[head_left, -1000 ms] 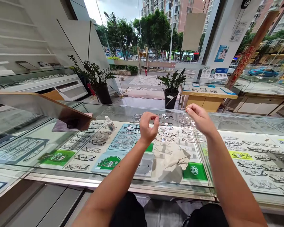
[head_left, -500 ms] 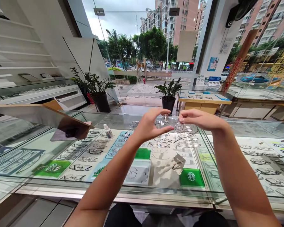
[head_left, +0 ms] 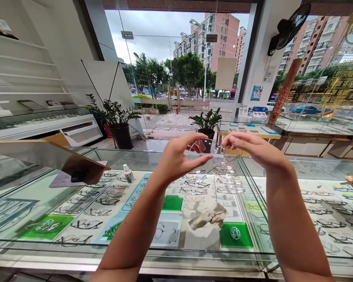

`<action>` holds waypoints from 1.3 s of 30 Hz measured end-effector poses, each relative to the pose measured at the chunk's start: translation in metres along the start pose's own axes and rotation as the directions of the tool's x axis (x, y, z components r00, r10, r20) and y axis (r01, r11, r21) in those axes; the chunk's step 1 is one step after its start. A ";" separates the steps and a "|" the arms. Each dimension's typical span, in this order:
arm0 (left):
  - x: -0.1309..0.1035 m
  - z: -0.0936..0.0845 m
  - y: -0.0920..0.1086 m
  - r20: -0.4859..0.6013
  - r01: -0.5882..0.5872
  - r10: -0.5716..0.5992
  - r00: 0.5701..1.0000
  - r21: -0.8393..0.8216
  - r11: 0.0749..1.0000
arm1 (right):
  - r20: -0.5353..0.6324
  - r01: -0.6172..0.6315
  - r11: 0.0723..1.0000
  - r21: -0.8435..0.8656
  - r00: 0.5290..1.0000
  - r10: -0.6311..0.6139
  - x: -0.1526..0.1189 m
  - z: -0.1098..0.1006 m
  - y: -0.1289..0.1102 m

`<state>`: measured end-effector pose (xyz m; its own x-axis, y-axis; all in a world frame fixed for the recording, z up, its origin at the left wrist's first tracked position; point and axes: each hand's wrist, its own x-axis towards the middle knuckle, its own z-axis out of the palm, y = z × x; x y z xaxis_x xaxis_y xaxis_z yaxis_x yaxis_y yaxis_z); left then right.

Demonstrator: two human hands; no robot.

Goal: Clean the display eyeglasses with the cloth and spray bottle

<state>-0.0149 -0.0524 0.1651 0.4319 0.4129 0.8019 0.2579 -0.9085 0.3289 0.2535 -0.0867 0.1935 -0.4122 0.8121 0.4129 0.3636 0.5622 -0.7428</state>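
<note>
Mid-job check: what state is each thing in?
Left hand: thumb and fingers apart; contact unclear
Right hand: fingers closed on thin-framed glasses
Thin-framed glasses: held above the counter
Spray bottle: upright, cap on
Beige cloth: rumpled, lying down
Wall fan: running or off, cannot tell

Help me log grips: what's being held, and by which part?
Thin eyeglasses, in the right hand's fingertips; exactly where is too small to tell. The left hand curves around one lens, contact unclear.
</note>
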 end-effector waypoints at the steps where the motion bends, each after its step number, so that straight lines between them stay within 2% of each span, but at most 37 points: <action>1: 0.002 -0.002 0.000 -0.034 0.006 -0.006 0.999 -0.002 1.000 | -0.110 0.006 1.000 0.009 0.994 -0.005 -0.002 0.002 0.000; 3: 0.004 -0.004 0.000 -0.104 0.018 -0.019 0.994 -0.011 1.000 | -0.257 0.007 0.999 0.034 0.966 0.002 -0.007 0.008 0.001; 9: 0.002 -0.008 0.002 -0.282 0.027 -0.046 0.958 -0.068 0.997 | -0.303 -0.016 0.999 -0.041 0.953 0.003 -0.014 0.036 -0.001; 15: -0.001 -0.012 0.000 -0.294 0.059 -0.067 0.953 -0.035 0.998 | -0.481 0.068 0.986 -0.154 0.866 -0.135 -0.012 0.051 -0.001; 19: 0.000 -0.012 -0.001 -0.294 0.089 -0.071 0.953 0.047 0.995 | -0.562 0.060 0.976 -0.207 0.810 -0.169 -0.009 0.056 0.001; 26: 0.001 -0.005 -0.006 -0.281 0.154 -0.157 0.947 -0.032 0.988 | -0.637 0.026 0.968 -0.248 0.749 -0.183 -0.003 0.064 0.001; 32: -0.001 0.000 -0.004 -0.315 0.187 -0.197 0.929 -0.063 0.980 | -0.650 0.026 0.965 -0.260 0.735 -0.195 -0.001 0.066 0.004; 39: -0.003 0.007 -0.006 -0.399 0.208 -0.230 0.887 -0.098 0.973 | -0.667 -0.006 0.953 -0.304 0.715 -0.209 -0.002 0.068 0.000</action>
<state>-0.0120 -0.0480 0.1575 -0.0212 0.5496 0.8351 0.2560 -0.8045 0.5360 0.1975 -0.0992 0.1571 0.1863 0.5678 0.8018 0.6031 0.5782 -0.5495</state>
